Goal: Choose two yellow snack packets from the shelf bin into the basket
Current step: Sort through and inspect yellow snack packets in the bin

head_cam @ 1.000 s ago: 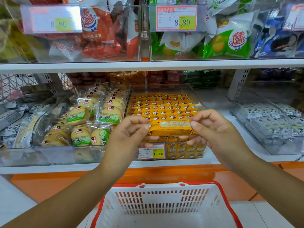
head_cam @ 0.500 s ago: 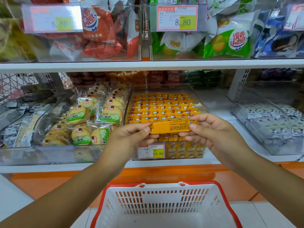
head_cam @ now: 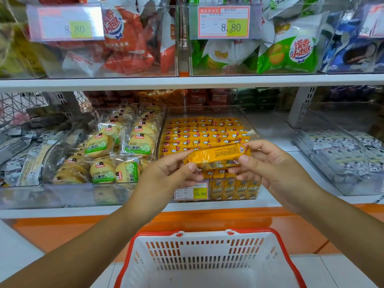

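Observation:
A long yellow snack packet (head_cam: 218, 155) is held level in front of the clear shelf bin (head_cam: 254, 129) full of several like yellow packets (head_cam: 205, 132). My left hand (head_cam: 166, 175) pinches its left end between thumb and fingers. My right hand (head_cam: 268, 163) pinches its right end. The packet's printed back faces up, slightly tilted with the right end higher. Below, near the bottom of the view, a white basket with a red rim (head_cam: 209, 233) stands with nothing visible inside.
A bin of green-labelled round biscuits (head_cam: 116, 154) stands left of the yellow bin, and a bin of black-and-white packets (head_cam: 340, 150) to the right. The upper shelf (head_cam: 187, 81) carries bins of red, green and blue bags. An orange base runs under the shelf.
Both hands have turned the packet over, so its printed back now faces up, and its right end has tilted upward. The hands stay in front of the bin.

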A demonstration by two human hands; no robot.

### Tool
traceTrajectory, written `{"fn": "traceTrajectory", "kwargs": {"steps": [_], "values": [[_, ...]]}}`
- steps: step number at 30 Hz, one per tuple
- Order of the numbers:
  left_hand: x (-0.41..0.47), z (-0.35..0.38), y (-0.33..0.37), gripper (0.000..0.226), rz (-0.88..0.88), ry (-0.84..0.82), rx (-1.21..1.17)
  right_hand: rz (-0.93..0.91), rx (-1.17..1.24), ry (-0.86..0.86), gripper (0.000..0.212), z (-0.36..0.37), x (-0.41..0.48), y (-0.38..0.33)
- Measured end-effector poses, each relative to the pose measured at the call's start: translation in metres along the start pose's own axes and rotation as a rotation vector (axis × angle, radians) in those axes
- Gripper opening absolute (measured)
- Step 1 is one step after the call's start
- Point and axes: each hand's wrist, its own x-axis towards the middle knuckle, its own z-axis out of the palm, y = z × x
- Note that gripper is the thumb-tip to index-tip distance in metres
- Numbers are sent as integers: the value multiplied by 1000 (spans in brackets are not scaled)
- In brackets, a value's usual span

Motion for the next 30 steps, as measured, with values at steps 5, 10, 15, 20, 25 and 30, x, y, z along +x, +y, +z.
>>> {"fn": "traceTrajectory", "kwargs": {"steps": [5, 10, 15, 20, 25, 30], "values": [[1, 2, -4, 26, -7, 7, 196, 1, 39, -22, 29, -2, 2, 5], [15, 12, -3, 22, 131, 72, 581, -26, 33, 26, 41, -5, 8, 1], [43, 19, -6, 48, 218, -2, 1048, -252, -382, 241, 21, -23, 23, -16], [55, 21, -19, 37, 192, -74, 1156, -205, -658, 192, 22, -29, 33, -17], [54, 15, -20, 32, 196, -89, 1144, -190, -1162, 89, 24, -21, 45, -20], [48, 8, -21, 33, 240, -122, 1164, -44, -1389, -160, 21, -8, 56, -1]]}}
